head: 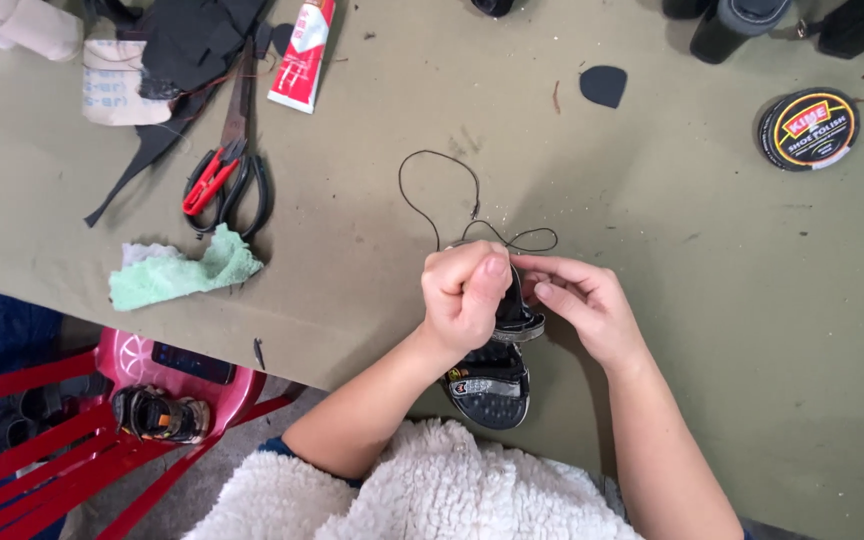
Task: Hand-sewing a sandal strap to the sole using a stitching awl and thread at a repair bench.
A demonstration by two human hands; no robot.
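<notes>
Item one: a small black sandal, child-sized in appearance, lying on the olive-green work surface near its front edge, directly before the person. Its rounded end, with a grey textured insole and a small coloured patch at the side, points toward the person; the far end is covered from view. A grey-edged strap crosses the upper part and stands raised off the footbed. Item two: a thin black thread, running from the strap area outward in loose loops across the surface beyond the sandal.
</notes>
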